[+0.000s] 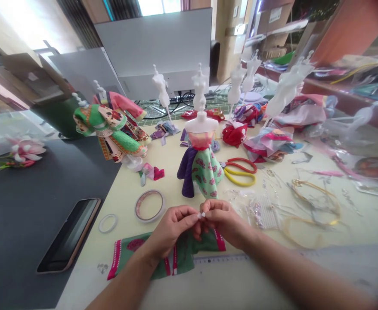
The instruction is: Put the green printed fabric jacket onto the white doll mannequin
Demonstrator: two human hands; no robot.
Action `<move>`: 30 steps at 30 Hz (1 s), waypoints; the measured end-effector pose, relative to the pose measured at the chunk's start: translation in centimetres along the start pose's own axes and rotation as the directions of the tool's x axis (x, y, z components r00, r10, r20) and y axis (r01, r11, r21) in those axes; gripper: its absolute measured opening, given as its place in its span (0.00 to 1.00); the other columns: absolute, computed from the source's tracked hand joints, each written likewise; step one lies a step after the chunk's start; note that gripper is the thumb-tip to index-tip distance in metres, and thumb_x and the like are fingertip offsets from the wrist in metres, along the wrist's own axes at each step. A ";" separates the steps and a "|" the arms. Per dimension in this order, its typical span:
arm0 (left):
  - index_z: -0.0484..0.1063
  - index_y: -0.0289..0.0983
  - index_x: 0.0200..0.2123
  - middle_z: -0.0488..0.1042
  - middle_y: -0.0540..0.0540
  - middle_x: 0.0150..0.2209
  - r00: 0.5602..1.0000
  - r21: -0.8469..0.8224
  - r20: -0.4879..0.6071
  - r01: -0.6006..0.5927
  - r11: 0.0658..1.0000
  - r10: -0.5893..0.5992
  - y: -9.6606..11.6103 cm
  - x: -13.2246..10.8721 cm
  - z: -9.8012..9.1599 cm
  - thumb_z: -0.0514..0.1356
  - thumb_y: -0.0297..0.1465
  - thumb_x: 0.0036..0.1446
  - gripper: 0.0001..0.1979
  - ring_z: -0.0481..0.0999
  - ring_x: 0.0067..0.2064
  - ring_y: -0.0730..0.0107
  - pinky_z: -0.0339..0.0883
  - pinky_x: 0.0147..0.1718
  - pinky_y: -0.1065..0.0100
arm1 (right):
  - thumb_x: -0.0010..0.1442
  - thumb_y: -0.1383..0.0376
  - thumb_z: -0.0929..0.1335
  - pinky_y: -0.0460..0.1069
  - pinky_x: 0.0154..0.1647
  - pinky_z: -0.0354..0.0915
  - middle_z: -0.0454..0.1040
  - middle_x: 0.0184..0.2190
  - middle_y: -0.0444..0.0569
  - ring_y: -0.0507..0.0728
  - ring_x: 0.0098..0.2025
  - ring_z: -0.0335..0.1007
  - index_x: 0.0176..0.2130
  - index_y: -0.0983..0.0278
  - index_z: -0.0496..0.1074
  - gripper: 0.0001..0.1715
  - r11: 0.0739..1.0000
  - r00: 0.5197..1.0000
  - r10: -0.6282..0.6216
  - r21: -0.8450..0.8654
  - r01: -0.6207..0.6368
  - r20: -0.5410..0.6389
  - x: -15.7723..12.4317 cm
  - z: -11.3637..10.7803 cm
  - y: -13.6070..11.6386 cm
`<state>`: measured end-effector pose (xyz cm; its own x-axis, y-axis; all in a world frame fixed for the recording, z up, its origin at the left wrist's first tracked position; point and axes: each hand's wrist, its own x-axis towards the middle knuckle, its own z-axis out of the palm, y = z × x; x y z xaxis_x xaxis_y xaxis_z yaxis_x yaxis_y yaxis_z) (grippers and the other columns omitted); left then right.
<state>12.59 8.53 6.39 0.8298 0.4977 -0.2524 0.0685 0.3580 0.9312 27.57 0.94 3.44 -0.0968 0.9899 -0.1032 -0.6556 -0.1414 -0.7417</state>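
A tiny white piece (203, 214), too small to be identified, is pinched between the fingertips of the left hand (172, 226) and right hand (224, 218), which are brought close together. Below them, a green garment (185, 258) is laid toward the near edge of the cream surface (118, 193). Farther from that edge, a dressed mannequin (202, 127) is stood, with scissors (240, 183) placed just beside it. Past the left edge, a phone (69, 234) is set down.
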 end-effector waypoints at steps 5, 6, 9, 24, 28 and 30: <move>0.73 0.32 0.30 0.72 0.48 0.22 1.000 -0.034 -0.005 -0.025 0.999 0.025 -0.1 0.0 -0.2 0.59 0.34 0.58 0.10 0.74 0.29 0.71 0.67 0.32 0.71 | 0.52 0.68 0.69 0.43 0.24 0.58 0.66 0.16 0.40 0.48 0.21 0.64 0.27 0.65 0.69 0.04 1.000 1.000 0.009 0.016 -0.009 0.003 0.1 -0.2 0.1; 0.73 0.32 0.30 0.72 0.48 0.22 1.000 -0.041 -0.006 -0.027 0.999 0.026 -0.1 -0.1 -0.2 0.59 0.34 0.58 0.10 0.74 0.29 0.71 0.67 0.32 0.71 | 0.52 0.68 0.69 0.43 0.24 0.59 0.66 0.16 0.40 0.48 0.21 0.63 0.27 0.65 0.69 0.04 1.000 1.000 0.010 0.017 -0.010 0.005 0.1 -0.1 0.1; 0.73 0.32 0.30 0.72 0.49 0.21 0.999 -0.055 -0.010 -0.034 0.998 0.033 0.0 -0.1 -0.2 0.59 0.33 0.58 0.09 0.74 0.28 0.71 0.68 0.31 0.71 | 0.52 0.67 0.70 0.43 0.24 0.59 0.65 0.16 0.39 0.47 0.20 0.62 0.27 0.65 0.69 0.05 1.000 1.000 0.005 0.022 -0.006 0.013 0.1 0.0 0.0; 0.75 0.33 0.32 0.73 0.51 0.21 0.998 -0.089 -0.034 -0.053 0.995 0.050 -0.2 -0.2 -0.5 0.61 0.30 0.57 0.05 0.73 0.26 0.76 0.68 0.30 0.74 | 0.51 0.70 0.68 0.45 0.26 0.57 0.66 0.18 0.41 0.48 0.22 0.61 0.27 0.66 0.69 0.02 0.999 0.999 -0.042 0.001 0.042 -0.019 -0.1 0.0 -0.3; 0.75 0.34 0.32 0.73 0.51 0.22 0.997 -0.090 -0.042 -0.063 0.994 0.059 -0.3 -0.1 -0.7 0.61 0.30 0.56 0.05 0.73 0.25 0.77 0.68 0.30 0.74 | 0.51 0.70 0.68 0.45 0.26 0.56 0.65 0.17 0.40 0.49 0.21 0.61 0.27 0.66 0.70 0.01 0.999 0.999 -0.046 -0.001 0.046 -0.029 0.0 -0.1 -0.2; 0.75 0.34 0.32 0.73 0.51 0.22 0.997 -0.086 -0.049 -0.065 0.994 0.060 -0.3 -0.1 -0.8 0.62 0.30 0.56 0.05 0.73 0.25 0.77 0.68 0.29 0.74 | 0.50 0.70 0.67 0.45 0.26 0.56 0.65 0.17 0.41 0.49 0.21 0.60 0.27 0.66 0.70 0.02 0.999 0.998 -0.051 0.003 0.051 -0.032 -0.1 -0.1 -0.2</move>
<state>12.07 8.97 5.95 0.8043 0.5566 -0.2082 -0.0332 0.3919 0.9194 27.76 0.91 3.53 -0.0393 0.9954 -0.0869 -0.6623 -0.0910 -0.7437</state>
